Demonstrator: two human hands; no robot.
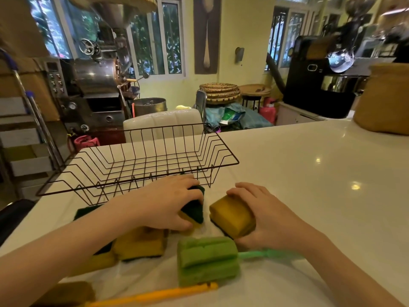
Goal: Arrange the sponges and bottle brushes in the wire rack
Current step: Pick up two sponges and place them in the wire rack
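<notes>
A black wire rack (141, 165) stands empty on the white counter, just beyond my hands. My left hand (168, 202) grips a yellow sponge with a dark green scrub face (194, 210), right in front of the rack. My right hand (267, 218) holds another yellow sponge (232, 216) beside it. Nearer to me lie a third yellow sponge (139, 244), a green bottle brush (207, 259) with a green handle, and a yellow bottle brush (155, 295) whose head sits at the bottom left. A dark green scrub pad (86, 211) pokes out under my left forearm.
The white counter (309, 173) stretches to the right. A tan sack (385, 98) stands at its far right corner. Beyond the counter's far edge are a white chair back (163, 122), a metal roasting machine (95, 85) and a black machine (321, 76).
</notes>
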